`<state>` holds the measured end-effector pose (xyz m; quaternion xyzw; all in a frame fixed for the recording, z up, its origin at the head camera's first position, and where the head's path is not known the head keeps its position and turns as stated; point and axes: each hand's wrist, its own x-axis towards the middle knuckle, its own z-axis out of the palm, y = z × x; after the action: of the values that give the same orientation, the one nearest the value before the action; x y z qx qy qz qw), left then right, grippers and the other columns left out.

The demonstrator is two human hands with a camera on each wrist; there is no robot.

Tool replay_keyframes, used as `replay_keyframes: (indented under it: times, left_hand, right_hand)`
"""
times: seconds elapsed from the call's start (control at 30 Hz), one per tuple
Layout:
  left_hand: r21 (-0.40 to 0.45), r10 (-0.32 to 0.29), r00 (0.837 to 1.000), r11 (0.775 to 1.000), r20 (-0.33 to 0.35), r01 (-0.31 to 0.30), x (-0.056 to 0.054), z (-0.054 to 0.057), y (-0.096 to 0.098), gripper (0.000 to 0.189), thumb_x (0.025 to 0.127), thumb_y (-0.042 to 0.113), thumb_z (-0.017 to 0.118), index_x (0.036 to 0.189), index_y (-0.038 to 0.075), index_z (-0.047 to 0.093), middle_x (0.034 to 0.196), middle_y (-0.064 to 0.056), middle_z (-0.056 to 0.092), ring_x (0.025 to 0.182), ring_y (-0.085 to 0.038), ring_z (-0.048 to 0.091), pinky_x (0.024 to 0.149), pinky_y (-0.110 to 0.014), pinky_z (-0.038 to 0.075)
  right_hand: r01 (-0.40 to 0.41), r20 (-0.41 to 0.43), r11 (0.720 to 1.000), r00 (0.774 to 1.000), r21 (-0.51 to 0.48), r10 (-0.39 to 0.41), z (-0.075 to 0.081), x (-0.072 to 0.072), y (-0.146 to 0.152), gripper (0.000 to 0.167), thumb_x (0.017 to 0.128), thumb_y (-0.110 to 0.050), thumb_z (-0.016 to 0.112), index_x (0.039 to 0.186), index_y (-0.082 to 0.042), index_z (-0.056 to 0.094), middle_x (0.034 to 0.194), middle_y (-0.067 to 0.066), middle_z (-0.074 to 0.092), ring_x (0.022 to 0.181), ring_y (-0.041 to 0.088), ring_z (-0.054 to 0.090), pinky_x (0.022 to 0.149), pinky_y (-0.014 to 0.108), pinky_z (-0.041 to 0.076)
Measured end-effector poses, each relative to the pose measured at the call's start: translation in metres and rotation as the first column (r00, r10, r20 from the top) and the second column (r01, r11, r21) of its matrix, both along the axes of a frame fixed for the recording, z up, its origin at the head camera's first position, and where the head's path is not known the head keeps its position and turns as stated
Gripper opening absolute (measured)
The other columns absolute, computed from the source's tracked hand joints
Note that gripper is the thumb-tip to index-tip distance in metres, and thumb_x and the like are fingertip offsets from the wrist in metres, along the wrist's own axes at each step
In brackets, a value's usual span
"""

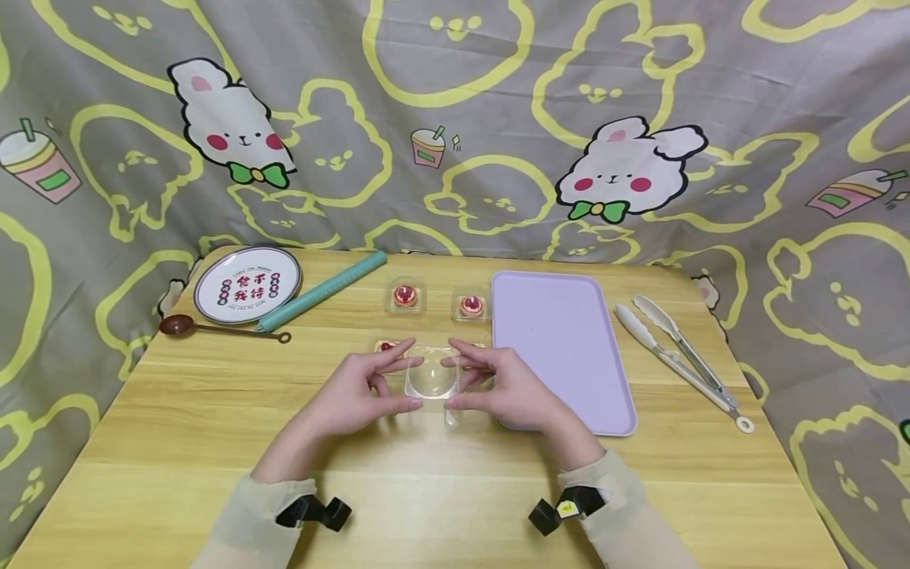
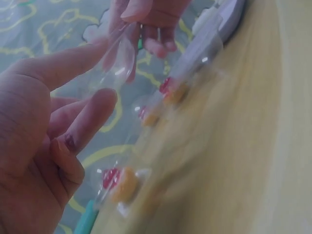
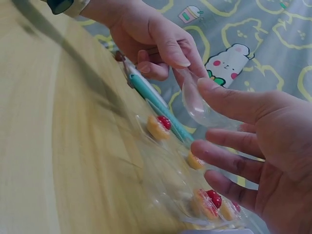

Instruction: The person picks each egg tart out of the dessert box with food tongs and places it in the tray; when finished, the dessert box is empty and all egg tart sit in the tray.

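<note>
Clear domed plastic piece (image 1: 432, 378), one: held above the table (image 1: 426, 490), opposite edges pinched by left hand (image 1: 359, 387) and right hand (image 1: 503, 386). Best gripped lightly at the rim, dome unpressed, tilted evenly, boxed tarts (image 1: 405, 295) beyond undisturbed.

The wood-grain table (image 1: 426, 490) is supporting a round plate (image 1: 248, 284), with a brown spoon (image 1: 235, 329) and a teal bar (image 1: 323, 291) lying alongside; clear containers (image 1: 418, 307) are holding red-topped tarts (image 1: 404, 296); a lilac tray (image 1: 562, 348) is resting beside tongs (image 1: 640, 330).
</note>
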<state>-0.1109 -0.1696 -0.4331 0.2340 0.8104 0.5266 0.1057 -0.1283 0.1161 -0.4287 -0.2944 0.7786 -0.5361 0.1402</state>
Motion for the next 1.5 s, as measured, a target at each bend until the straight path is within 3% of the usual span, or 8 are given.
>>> replay_keyframes:
  times: [0.1,0.2,0.3,0.47,0.67,0.93,1.5]
  left_hand:
    - [0.002,0.010,1.000,1.000,0.020,-0.010,0.003,-0.004,-0.007,0.089,0.084,0.021,0.093,0.160,0.014,0.047,0.136,-0.010,0.070,0.057,-0.034,0.068,0.048,-0.032,0.054]
    - [0.000,0.020,0.999,1.000,0.041,-0.020,0.005,-0.007,-0.015,0.090,0.083,0.021,0.094,0.160,0.017,0.049,0.135,-0.007,0.071,0.056,-0.034,0.068,0.046,-0.031,0.052]
    - [-0.006,0.021,0.999,1.000,0.050,-0.021,0.007,-0.009,-0.021,0.090,0.081,0.020,0.095,0.159,0.013,0.050,0.133,-0.007,0.072,0.054,-0.032,0.067,0.045,-0.031,0.051]
    - [-0.056,0.031,0.998,0.998,0.057,-0.027,0.009,-0.014,-0.026,0.093,0.078,0.024,0.097,0.157,0.009,0.051,0.130,-0.006,0.074,0.052,-0.024,0.066,0.045,-0.032,0.053]
    - [-0.123,0.027,0.999,0.992,0.039,-0.022,0.009,-0.021,-0.024,0.093,0.077,0.029,0.097,0.156,0.007,0.053,0.123,0.000,0.077,0.052,-0.014,0.061,0.046,-0.030,0.051]
    - [-0.180,0.030,0.999,0.983,0.042,-0.021,0.007,-0.025,-0.019,0.094,0.075,0.030,0.099,0.154,0.006,0.054,0.116,0.002,0.078,0.056,-0.013,0.063,0.050,-0.030,0.052]
    - [-0.202,0.028,0.998,0.979,0.064,-0.015,0.011,-0.023,-0.019,0.093,0.074,0.032,0.099,0.153,0.007,0.056,0.105,0.006,0.078,0.063,-0.013,0.068,0.058,-0.031,0.057]
  right_hand:
    - [-0.005,-0.036,0.999,0.999,0.033,0.006,-0.002,0.000,-0.006,0.088,0.082,-0.018,0.095,0.155,-0.001,0.050,0.127,0.011,0.074,0.085,0.013,0.075,0.080,0.036,0.062]
    - [0.004,-0.085,0.996,0.996,0.085,0.003,-0.003,0.001,-0.012,0.087,0.079,-0.021,0.097,0.152,0.002,0.054,0.105,0.008,0.078,0.076,0.013,0.071,0.069,0.031,0.060]
    - [0.019,-0.129,0.990,0.992,0.140,-0.001,-0.004,0.002,-0.018,0.086,0.077,-0.026,0.098,0.148,0.002,0.059,0.096,0.003,0.075,0.070,0.015,0.068,0.058,0.030,0.057]
    - [0.040,-0.198,0.972,0.980,0.233,0.007,-0.009,0.004,-0.024,0.084,0.075,-0.037,0.099,0.143,-0.002,0.064,0.110,-0.002,0.070,0.074,0.018,0.066,0.062,0.028,0.055]
    - [0.077,-0.297,0.929,0.954,0.361,0.036,-0.013,0.005,-0.024,0.083,0.075,-0.050,0.096,0.140,-0.007,0.067,0.109,-0.002,0.064,0.077,0.015,0.061,0.068,0.030,0.051]
    - [0.119,-0.341,0.882,0.939,0.455,0.050,-0.016,0.005,-0.024,0.085,0.072,-0.054,0.096,0.139,-0.010,0.069,0.124,-0.004,0.064,0.105,0.015,0.064,0.088,0.039,0.056]
    - [0.097,-0.331,0.843,0.939,0.529,0.100,-0.011,0.007,-0.024,0.088,0.072,-0.060,0.094,0.141,-0.010,0.069,0.124,-0.006,0.063,0.097,0.010,0.061,0.080,0.036,0.054]
